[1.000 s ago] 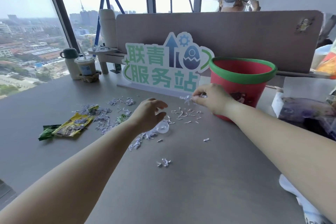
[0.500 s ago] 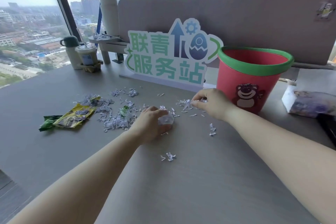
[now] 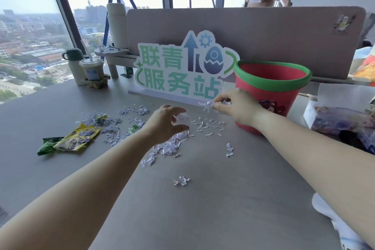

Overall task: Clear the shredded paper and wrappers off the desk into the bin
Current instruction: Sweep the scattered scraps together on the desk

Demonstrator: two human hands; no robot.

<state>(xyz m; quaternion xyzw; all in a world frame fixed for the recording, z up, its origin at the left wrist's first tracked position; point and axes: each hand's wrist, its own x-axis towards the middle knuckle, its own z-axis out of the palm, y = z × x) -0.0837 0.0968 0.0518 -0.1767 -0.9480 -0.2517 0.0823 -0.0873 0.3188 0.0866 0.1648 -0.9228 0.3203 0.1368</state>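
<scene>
Shredded paper (image 3: 170,147): featherlight, limp, loose, strewn over the worktop (image 3: 203,209) left of the red bin (image 3: 269,95); likely to slip from a pinch, so best gathered into a clump and scooped from beneath. Yellow-green wrapper (image 3: 75,140): thin, crinkly, lying flat at the far left; probably easiest pinched by an edge. Left hand (image 3: 164,124) raised just above the strips, palm turned right, grip curled loosely around a small clear-looking wad. Right hand (image 3: 237,105) reaching forward beside the bin wall, fingertips pinched shut on a tuft of shreds.
</scene>
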